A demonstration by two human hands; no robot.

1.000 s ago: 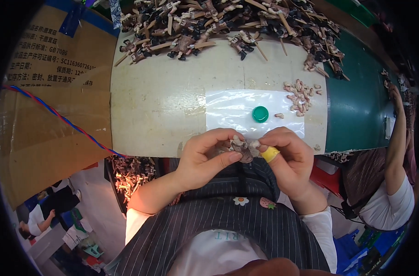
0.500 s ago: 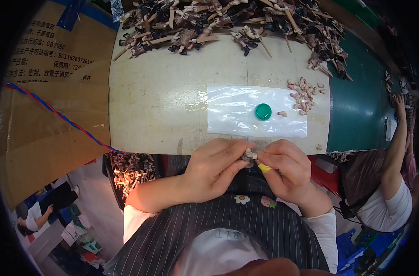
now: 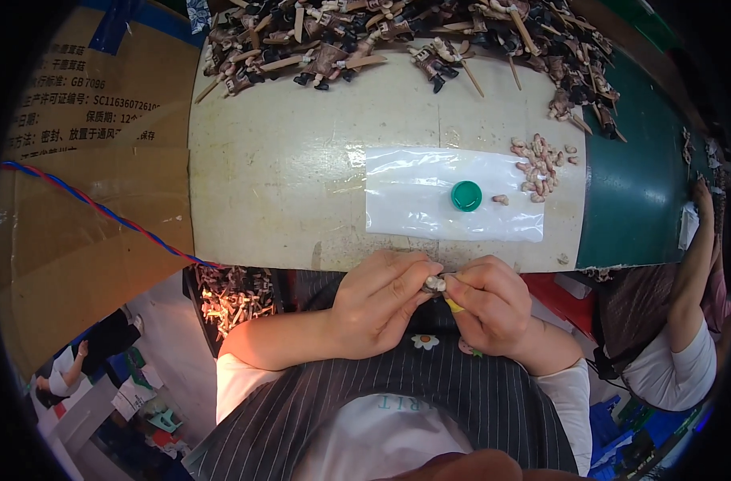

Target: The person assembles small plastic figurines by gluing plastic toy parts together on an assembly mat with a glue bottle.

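Note:
In front of my apron, just off the near table edge, a small pale and grey figurine part (image 3: pixel 435 284) is pinched between both hands. My left hand (image 3: pixel 379 301) grips it from the left with thumb and fingers. From the right, the closed fingertips of my right hand (image 3: pixel 491 301) press against it. Yellow tape (image 3: pixel 454 306) wraps a finger of the right hand. My fingers cover much of the part, so its full shape is hidden. Beyond the hands, a green round cap (image 3: pixel 466 196) lies on a clear plastic sheet (image 3: pixel 405 196), with one small pinkish piece (image 3: pixel 500 200) beside it.
Small pinkish pieces (image 3: pixel 539 170) lie heaped at the sheet's right edge. Many figurines (image 3: pixel 325 64) are piled along the table's far side. A cardboard box (image 3: pixel 101 216) with a red-blue cord (image 3: pixel 101 210) stands left. A bin of parts (image 3: pixel 233 301) sits below. Another person's arm (image 3: pixel 690 272) is at right.
My hands have drawn slightly closer together, and the part between them sits at a different angle. The table and its contents have shifted slightly in view.

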